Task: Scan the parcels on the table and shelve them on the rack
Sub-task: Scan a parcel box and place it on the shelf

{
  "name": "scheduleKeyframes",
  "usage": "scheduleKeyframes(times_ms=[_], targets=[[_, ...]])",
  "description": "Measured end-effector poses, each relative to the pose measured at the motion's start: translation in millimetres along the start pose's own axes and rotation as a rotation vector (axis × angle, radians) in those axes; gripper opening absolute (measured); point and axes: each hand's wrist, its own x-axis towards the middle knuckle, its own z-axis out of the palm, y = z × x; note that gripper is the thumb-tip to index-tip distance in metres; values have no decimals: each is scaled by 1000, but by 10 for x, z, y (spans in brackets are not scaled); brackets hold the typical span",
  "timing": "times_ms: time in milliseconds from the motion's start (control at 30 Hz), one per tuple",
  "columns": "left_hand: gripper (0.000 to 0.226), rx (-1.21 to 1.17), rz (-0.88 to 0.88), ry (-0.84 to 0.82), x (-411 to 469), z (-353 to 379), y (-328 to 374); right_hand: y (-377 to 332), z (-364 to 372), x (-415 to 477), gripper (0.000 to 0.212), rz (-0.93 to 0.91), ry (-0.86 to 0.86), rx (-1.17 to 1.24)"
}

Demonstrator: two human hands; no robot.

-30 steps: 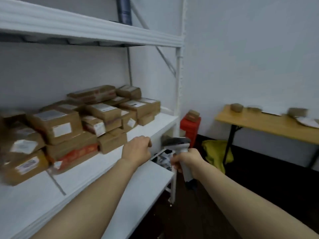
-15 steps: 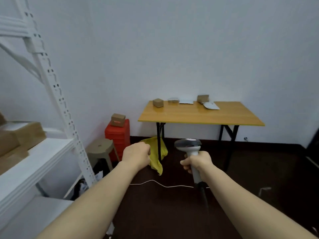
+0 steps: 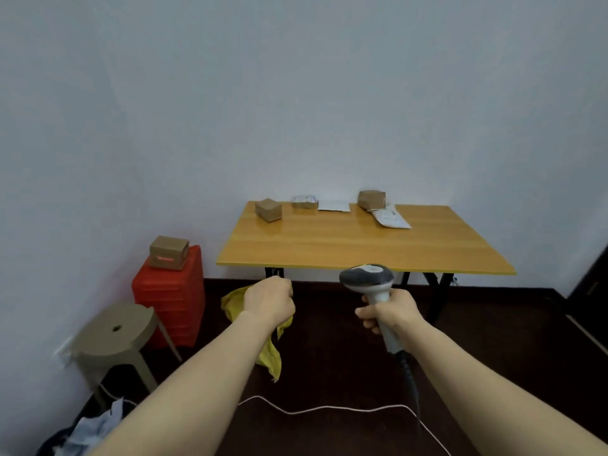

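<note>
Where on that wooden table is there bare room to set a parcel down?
The table's near half, up to its front edge, is bare; so is the far right corner. Crowded: the back edge, with left box, packet, envelope, right box and white mailer.

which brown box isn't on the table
The red-striped box atop the red plastic stack left of the table; the other two boxes sit on it.

There is only one view, from the person's head. It faces forward and slightly down toward the table at the white wall, which stands well apart. The left hand and the right hand, with the scanner, are near the camera.
</note>
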Motion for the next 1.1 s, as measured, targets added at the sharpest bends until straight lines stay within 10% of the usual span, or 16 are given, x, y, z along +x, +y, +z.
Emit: scheduleKeyframes(times_ms=[833, 1100], targets=[[9, 3, -376, -62, 4894, 803, -510, -1215, 552, 5231, 20, 70, -261, 74], [64, -203, -585, -68, 6502, 1312, -1014, -1427, 1075, 6733, 22, 136, -284, 64]])
